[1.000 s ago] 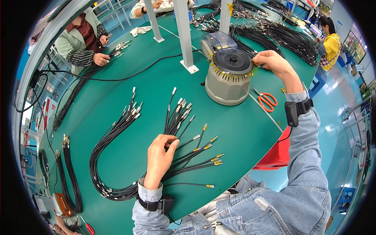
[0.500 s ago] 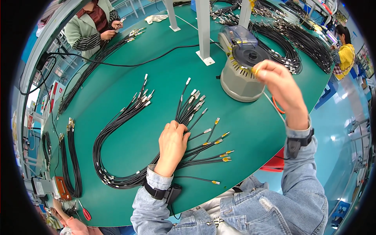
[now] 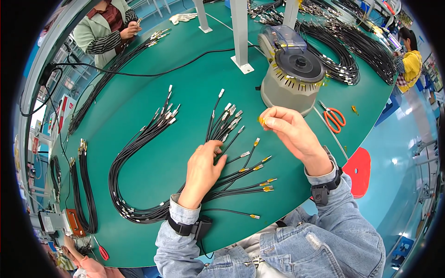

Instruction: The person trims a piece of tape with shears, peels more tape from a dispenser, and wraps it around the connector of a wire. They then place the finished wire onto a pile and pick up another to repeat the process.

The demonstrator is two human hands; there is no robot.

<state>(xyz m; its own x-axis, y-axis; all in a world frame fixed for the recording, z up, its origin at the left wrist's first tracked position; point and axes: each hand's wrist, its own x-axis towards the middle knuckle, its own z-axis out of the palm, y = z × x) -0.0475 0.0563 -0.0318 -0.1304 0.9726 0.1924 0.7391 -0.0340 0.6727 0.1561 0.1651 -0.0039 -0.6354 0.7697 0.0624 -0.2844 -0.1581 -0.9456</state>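
Note:
A bundle of black cables (image 3: 143, 134) with metal connectors curves in a U across the green table. My left hand (image 3: 201, 171) lies over its right-hand branch, fingers curled on the cables and thumb a little apart. Beyond those fingers, connector ends (image 3: 229, 116) fan out; several cables to the right carry yellow tape (image 3: 266, 188) near their tips. Between thumb and forefinger, my right hand (image 3: 294, 134) pinches a small piece of yellow tape (image 3: 262, 121) above the table. Past it stands a round grey tape dispenser (image 3: 289, 88) with a black disc on top and yellow strips at its rim.
Orange-handled scissors (image 3: 334, 119) lie right of the dispenser. Grey posts (image 3: 240, 37) rise from the table. More cable bundles (image 3: 333, 51) lie at the far right and along the left. A red stool (image 3: 359, 171) stands beyond the right edge. Other people work around the table.
My right hand has come away from the dispenser, toward me and left, with the yellow tape. The scissors and stool now show. My left thumb has opened slightly from its fingers.

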